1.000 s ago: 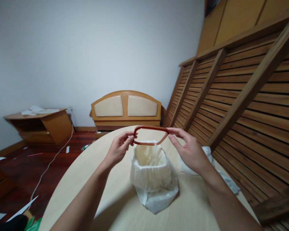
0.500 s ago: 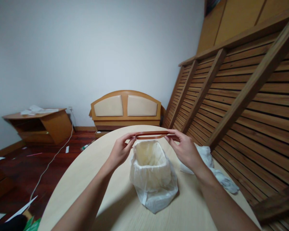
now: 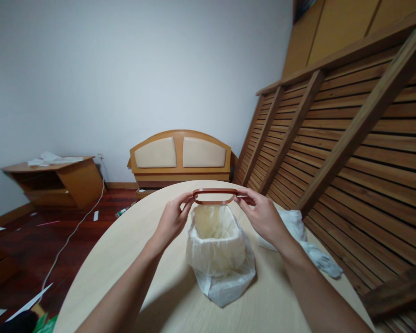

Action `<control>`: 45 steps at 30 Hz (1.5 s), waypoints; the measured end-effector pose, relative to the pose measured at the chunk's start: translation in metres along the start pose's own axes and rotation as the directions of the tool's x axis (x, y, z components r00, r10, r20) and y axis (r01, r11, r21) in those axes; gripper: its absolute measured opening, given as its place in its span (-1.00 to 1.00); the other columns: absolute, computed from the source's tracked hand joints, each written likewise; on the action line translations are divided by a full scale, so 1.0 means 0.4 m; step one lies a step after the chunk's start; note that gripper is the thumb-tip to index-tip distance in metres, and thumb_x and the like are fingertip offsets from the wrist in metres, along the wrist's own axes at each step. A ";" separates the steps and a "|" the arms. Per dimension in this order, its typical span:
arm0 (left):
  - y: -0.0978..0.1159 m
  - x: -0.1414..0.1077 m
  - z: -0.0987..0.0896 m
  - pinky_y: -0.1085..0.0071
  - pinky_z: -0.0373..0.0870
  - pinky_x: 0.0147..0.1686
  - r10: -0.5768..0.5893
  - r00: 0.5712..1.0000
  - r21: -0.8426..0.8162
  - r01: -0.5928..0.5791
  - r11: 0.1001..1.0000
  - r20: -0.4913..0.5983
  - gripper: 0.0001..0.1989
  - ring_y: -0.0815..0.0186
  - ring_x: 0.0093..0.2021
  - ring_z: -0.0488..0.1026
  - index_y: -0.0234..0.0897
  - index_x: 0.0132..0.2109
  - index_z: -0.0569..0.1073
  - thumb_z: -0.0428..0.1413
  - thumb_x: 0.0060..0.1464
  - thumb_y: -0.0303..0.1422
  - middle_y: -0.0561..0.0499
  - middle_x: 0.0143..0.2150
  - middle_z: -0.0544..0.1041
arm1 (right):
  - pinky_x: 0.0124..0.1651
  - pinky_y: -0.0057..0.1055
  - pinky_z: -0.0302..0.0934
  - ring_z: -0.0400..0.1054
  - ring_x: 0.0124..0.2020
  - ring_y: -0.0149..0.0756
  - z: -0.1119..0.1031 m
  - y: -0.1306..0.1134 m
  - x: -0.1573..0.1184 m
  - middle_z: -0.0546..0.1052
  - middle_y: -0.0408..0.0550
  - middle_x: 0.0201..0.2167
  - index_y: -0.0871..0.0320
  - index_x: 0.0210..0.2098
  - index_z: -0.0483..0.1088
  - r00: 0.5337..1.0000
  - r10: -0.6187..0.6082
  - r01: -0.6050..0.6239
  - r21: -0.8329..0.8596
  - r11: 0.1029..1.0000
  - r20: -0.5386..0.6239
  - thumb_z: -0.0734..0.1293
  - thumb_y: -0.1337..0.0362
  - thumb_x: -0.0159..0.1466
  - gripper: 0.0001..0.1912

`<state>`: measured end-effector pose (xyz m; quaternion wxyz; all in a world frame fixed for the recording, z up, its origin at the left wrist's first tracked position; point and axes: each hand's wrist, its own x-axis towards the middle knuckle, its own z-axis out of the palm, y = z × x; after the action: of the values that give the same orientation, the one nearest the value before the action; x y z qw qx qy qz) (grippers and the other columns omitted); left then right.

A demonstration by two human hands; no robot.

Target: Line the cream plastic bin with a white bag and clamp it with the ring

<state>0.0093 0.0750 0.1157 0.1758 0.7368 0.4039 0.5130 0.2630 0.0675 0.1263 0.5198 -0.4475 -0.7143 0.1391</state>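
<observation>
A brown rounded-rectangular ring [image 3: 215, 202], like the rim of a bin, is held up between both hands just beyond the bin's mouth. My left hand [image 3: 175, 213] grips its left end with the fingertips. On the opposite end, my right hand [image 3: 260, 213] pinches the ring between thumb and fingers. Below stands a small bin lined with a white plastic bag [image 3: 220, 259], whose edge is folded down over the outside. The bag's loose bottom corner hangs toward me onto the round table [image 3: 166, 282]. The bin's walls are hidden under the bag.
A crumpled white plastic bag or cloth [image 3: 293, 224] and a greyish bundle [image 3: 322, 261] lie at the table's right edge. Slatted wooden panels [image 3: 333, 152] lean close on the right. A headboard [image 3: 180, 155] stands behind; a low cabinet [image 3: 78, 182] and cable [image 3: 69, 238] are left.
The ring has tilted, so its opening now shows wider, and its near side has dropped slightly toward the bin. Both hands keep hold of it; the bin has stayed put.
</observation>
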 end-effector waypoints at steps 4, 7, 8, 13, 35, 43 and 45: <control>-0.010 -0.001 -0.002 0.22 0.52 0.02 0.017 1.000 0.085 -0.018 0.996 0.012 -0.71 0.15 -0.01 0.60 -0.23 0.03 0.54 -0.01 0.29 -0.34 -0.09 -0.01 0.66 | 0.03 -0.19 0.39 0.53 -0.08 -0.14 0.002 0.004 0.000 0.64 0.00 -0.11 0.10 -0.07 0.53 1.000 -0.006 0.006 0.005 1.000 0.008 0.29 0.17 0.35 -0.75; -0.016 -0.002 -0.003 0.23 0.51 0.02 0.018 1.000 0.106 -0.020 0.994 0.025 -0.72 0.15 0.00 0.60 -0.22 0.04 0.53 -0.02 0.30 -0.34 -0.09 -0.01 0.65 | 0.06 -0.16 0.38 0.52 -0.05 -0.13 0.001 0.008 0.001 0.64 0.01 -0.09 0.10 -0.07 0.53 1.000 -0.007 0.007 0.001 1.000 0.006 0.27 0.16 0.36 -0.73; -0.017 -0.002 -0.002 0.23 0.52 0.00 0.013 1.000 0.109 -0.016 0.994 0.027 -0.71 0.15 -0.01 0.59 -0.22 0.04 0.52 -0.02 0.31 -0.33 -0.08 -0.01 0.65 | 0.06 -0.15 0.38 0.52 -0.04 -0.12 0.001 0.009 0.001 0.63 0.01 -0.08 0.09 -0.06 0.53 1.000 -0.009 0.009 -0.006 1.000 0.004 0.27 0.16 0.37 -0.73; -0.019 -0.003 0.002 0.28 0.55 -0.10 -0.022 1.000 0.103 0.019 0.994 0.023 -0.71 0.15 -0.04 0.60 -0.20 0.07 0.50 -0.02 0.32 -0.30 -0.07 -0.03 0.65 | 0.04 -0.16 0.39 0.52 -0.06 -0.12 0.001 0.003 0.000 0.63 0.01 -0.08 0.08 -0.06 0.53 1.000 -0.017 0.017 -0.019 1.000 -0.007 0.26 0.14 0.37 -0.72; -0.018 -0.002 -0.025 0.27 0.48 -0.06 0.052 0.979 0.373 -0.124 0.920 0.196 -0.73 0.15 -0.04 0.59 -0.15 0.02 0.48 -0.10 0.40 -0.30 -0.04 -0.01 0.64 | -0.07 -0.27 0.28 0.49 -0.11 -0.16 -0.057 -0.041 -0.012 0.57 0.00 -0.11 0.07 -0.04 0.34 0.941 -0.073 0.147 -0.206 0.967 0.329 0.10 0.23 0.46 -0.78; -0.011 0.003 -0.056 0.25 0.47 0.01 0.058 0.949 0.368 -0.176 0.913 0.309 -0.72 0.16 0.01 0.57 -0.14 0.07 0.47 -0.10 0.39 -0.30 -0.03 0.04 0.62 | 0.04 -0.23 0.32 0.48 -0.03 -0.17 -0.081 -0.061 -0.018 0.58 0.00 -0.03 0.05 0.00 0.41 0.903 -0.080 0.179 -0.201 0.963 0.423 0.13 0.24 0.46 -0.74; -0.005 0.003 -0.063 0.26 0.47 0.00 0.058 0.940 0.362 -0.185 0.914 0.335 -0.72 0.17 -0.01 0.58 -0.15 0.07 0.48 -0.05 0.34 -0.36 -0.03 0.04 0.62 | 0.10 -0.20 0.31 0.47 0.03 -0.16 -0.083 -0.067 -0.021 0.57 0.02 0.02 0.06 0.04 0.43 0.893 -0.088 0.195 -0.203 0.960 0.441 0.13 0.24 0.46 -0.71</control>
<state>-0.0138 0.0733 0.1256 0.0562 0.8536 0.4166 0.3077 0.2791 0.0370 0.1528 0.3012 -0.4124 -0.8530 0.1074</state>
